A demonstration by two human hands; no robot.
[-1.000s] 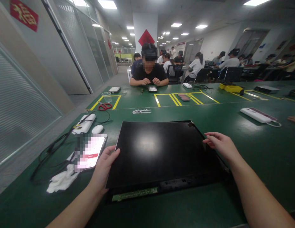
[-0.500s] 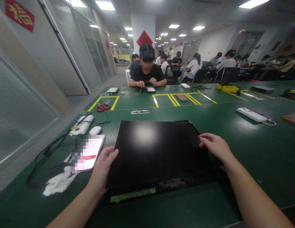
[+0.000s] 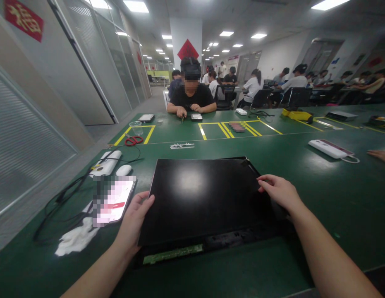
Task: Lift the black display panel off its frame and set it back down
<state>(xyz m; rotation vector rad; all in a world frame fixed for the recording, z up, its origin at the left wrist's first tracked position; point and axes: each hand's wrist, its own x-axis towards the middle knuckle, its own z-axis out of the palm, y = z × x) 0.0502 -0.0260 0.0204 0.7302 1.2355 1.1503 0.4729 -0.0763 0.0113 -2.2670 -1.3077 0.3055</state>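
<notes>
A flat black display panel [image 3: 192, 198] lies tilted over a black frame [image 3: 257, 170] on the green table. The frame shows past the panel's far right corner and along its near side. A green circuit board strip [image 3: 173, 254] shows under the near edge. My left hand [image 3: 137, 219] grips the panel's left edge, thumb on top and fingers below. At the right edge, my right hand [image 3: 277, 191] has its fingers pinched together. Whether they hold the panel or the frame is hard to see.
Left of the panel lie a phone [image 3: 116, 203], crumpled tissue [image 3: 77, 238], a white mouse [image 3: 123, 170], black cables and red scissors [image 3: 134, 140]. A white power bank [image 3: 330, 149] lies to the right. Across the table a person [image 3: 191, 97] handles small items.
The panel's far edge has dropped slightly, and more of the frame shows behind it. Both my hands keep nearly the same places. The person opposite has shifted a hand slightly.
</notes>
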